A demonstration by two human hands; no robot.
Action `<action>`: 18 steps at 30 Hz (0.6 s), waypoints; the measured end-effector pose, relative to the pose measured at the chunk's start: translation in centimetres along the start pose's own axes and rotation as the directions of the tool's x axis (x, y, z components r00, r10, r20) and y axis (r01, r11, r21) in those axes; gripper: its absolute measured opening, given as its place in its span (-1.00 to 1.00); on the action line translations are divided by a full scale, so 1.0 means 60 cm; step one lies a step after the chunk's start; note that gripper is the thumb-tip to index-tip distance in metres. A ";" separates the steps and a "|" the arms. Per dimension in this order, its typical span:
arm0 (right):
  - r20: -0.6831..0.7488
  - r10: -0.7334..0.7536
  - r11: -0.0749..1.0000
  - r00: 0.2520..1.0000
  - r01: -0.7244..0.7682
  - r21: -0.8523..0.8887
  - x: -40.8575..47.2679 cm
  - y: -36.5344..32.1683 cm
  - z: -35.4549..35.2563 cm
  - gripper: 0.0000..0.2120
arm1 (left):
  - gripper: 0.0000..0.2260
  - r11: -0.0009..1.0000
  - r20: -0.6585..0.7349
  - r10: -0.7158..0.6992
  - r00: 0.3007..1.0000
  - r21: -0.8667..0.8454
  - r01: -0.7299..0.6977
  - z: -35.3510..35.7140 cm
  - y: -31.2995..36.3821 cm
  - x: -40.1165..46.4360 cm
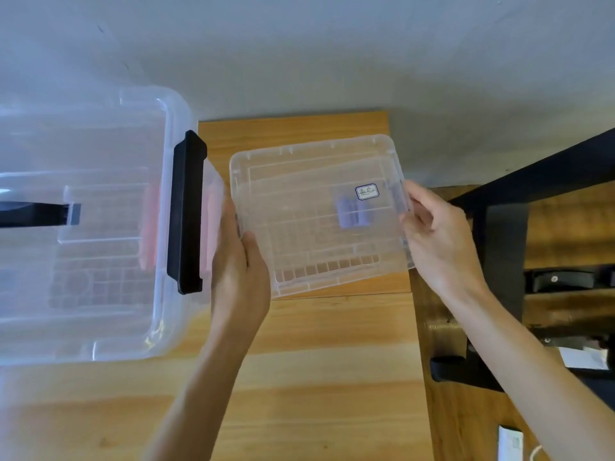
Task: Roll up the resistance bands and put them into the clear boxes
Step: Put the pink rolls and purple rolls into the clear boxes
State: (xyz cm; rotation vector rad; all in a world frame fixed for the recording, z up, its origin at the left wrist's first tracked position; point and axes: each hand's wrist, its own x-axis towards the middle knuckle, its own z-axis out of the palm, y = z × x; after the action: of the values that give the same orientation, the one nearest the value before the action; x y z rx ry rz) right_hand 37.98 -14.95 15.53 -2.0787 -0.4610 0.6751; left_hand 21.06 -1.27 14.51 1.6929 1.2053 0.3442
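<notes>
Clear box (319,207) between both hands' grip, purple roll (352,212) inside

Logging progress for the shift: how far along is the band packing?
One purple band looks rolled and boxed already. The left hand and right hand hold the lid over its box. Left: the pink band by the big box.

At the frame's centre we see a small clear box (319,214) on the wooden table (326,377), with a rolled band (352,212) inside toward its right. Our left hand (238,261) lies at its left edge, our right hand (436,237) at its right. A large clear box (90,227) fills the left of the frame.
</notes>
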 end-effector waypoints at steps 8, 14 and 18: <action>-0.051 0.007 0.999 0.999 -0.005 0.037 -0.042 0.046 0.014 -0.53 | -0.50 0.999 -0.027 -0.034 0.999 0.023 0.034 0.008 -0.048 -0.043; -0.053 0.022 0.998 0.998 -0.019 0.058 -0.068 0.055 0.009 -0.54 | -0.51 0.999 -0.041 -0.030 0.999 -0.016 0.029 0.009 -0.056 -0.045; -0.066 0.040 0.995 0.997 -0.034 0.089 -0.091 0.065 0.013 -0.53 | -0.51 1.000 -0.019 -0.029 0.999 -0.013 0.029 0.009 -0.065 -0.045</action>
State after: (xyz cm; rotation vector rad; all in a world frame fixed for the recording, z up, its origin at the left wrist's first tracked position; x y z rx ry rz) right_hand 33.50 -19.59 13.52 -2.0250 -0.3494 0.6330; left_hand 18.01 -3.76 11.81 1.6634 1.2379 0.3500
